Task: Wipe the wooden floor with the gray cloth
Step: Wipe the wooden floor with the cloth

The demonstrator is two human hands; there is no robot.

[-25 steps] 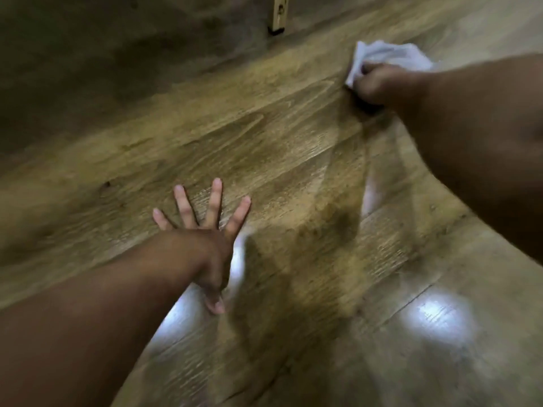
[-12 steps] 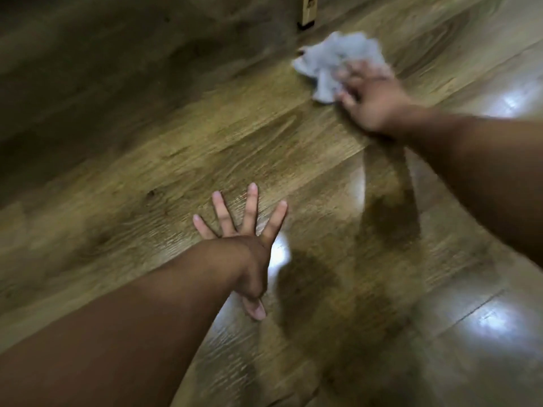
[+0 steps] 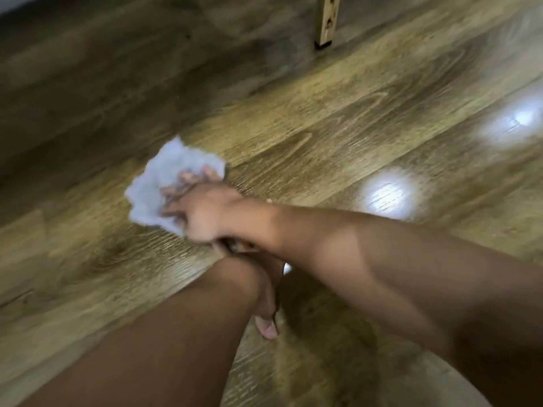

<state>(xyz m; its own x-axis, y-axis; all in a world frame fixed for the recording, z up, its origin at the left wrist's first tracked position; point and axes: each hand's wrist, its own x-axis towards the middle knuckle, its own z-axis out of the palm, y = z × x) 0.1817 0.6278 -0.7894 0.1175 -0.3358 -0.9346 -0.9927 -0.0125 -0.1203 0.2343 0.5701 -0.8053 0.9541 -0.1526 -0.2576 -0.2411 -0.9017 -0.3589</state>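
Gray cloth point(image 3: 152, 186) on wooden floor point(image 3: 352, 127) | right grip point(image 3: 202, 210) presses it, fingers point(image 3: 210, 171) spread | left grip point(image 3: 266, 312): cannot tell | wiping likely midway

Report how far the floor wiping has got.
Done: unclear. The floor shines at the right, but no wiped edge shows. In hand: the right hand presses the cloth on the boards, blurred as if mid-stroke; the left hand, mostly hidden, rests on the floor. Left: probably the boards toward the furniture leg, though nothing marks them as unwiped.
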